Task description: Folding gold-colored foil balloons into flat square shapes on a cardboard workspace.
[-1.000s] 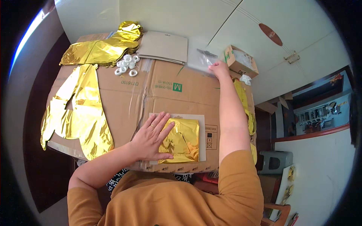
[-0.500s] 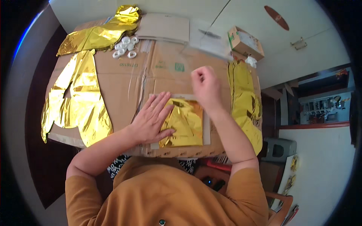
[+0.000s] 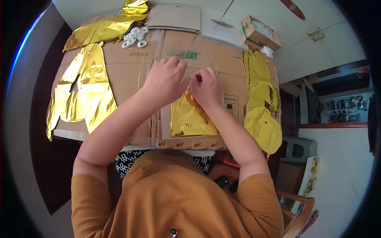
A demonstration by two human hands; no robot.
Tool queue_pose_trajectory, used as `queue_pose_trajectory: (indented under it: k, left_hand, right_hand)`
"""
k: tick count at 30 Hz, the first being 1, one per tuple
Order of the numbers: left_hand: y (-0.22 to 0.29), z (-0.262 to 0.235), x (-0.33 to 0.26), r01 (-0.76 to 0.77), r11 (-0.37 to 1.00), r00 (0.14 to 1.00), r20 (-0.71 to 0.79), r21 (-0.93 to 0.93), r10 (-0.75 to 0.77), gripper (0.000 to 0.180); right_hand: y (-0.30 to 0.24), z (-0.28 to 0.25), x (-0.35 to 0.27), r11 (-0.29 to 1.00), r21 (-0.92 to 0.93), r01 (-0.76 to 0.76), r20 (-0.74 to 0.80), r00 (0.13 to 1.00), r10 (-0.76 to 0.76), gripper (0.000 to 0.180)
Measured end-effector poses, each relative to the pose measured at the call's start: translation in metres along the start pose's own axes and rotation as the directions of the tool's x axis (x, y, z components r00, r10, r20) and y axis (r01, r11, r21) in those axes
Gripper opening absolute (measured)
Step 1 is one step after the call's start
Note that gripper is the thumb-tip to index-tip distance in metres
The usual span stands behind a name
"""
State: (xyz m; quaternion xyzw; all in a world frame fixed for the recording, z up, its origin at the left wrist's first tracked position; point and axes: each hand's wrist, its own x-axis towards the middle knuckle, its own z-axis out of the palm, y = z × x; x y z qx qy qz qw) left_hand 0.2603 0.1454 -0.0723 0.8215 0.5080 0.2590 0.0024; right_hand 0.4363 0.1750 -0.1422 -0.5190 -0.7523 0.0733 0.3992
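Observation:
On the cardboard work surface in front of me lies a folded gold foil balloon (image 3: 190, 119) on a pale card sheet (image 3: 166, 125). Both hands are at its far end. My left hand (image 3: 166, 79) is closed, knuckles up, pinching what looks like a clear plastic bag (image 3: 216, 65), whose faint edges show beyond the fingers. Close beside it, my right hand (image 3: 206, 87) is closed too, thumb and fingers pinched over the foil's far edge. The bag's mouth and the exact grip are hard to make out.
Flat gold foil balloons (image 3: 85, 87) lie at the left, with a foil stack (image 3: 107, 31) behind. More foil (image 3: 258, 91) lies along the right edge. White ribbon rolls (image 3: 135, 36), grey-brown cards (image 3: 174, 18), clear bags (image 3: 222, 29) and a small carton (image 3: 260, 31) stand at the back.
My left hand has lifted off the foil, moved away from me and closed. My right hand has come down and inward beside it. The view has shifted slightly.

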Motion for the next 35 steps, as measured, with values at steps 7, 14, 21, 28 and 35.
queue_pose_trajectory:
  k: [7,14,21,28,35]
  left_hand:
    - [-0.042,0.043,0.005,-0.012,0.985,0.978,0.207,0.171,-0.024,0.017]
    - [-0.037,0.036,0.005,-0.02,0.991,0.991,0.132,0.13,0.003,0.014]
    - [-0.037,0.032,0.02,-0.152,0.957,0.926,0.374,0.246,0.051,0.017]
    - [-0.048,0.035,0.012,-0.197,0.965,0.952,0.268,0.175,0.146,0.022]
    - [-0.061,0.041,0.01,-0.267,0.93,0.926,0.335,0.253,0.175,0.018]
  right_hand:
    - [0.009,0.005,0.001,0.984,0.161,-0.079,-0.02,0.996,0.083,0.011]
    - [0.014,0.0,0.007,0.887,0.411,-0.209,-0.002,0.973,0.231,0.011]
    - [0.014,-0.047,0.022,0.652,0.654,-0.385,0.183,0.916,0.357,0.018]
    - [0.009,-0.066,-0.037,0.989,-0.06,0.138,0.25,0.961,-0.119,0.034]
    - [0.009,-0.058,-0.057,0.963,-0.089,0.253,0.32,0.923,-0.213,0.045]
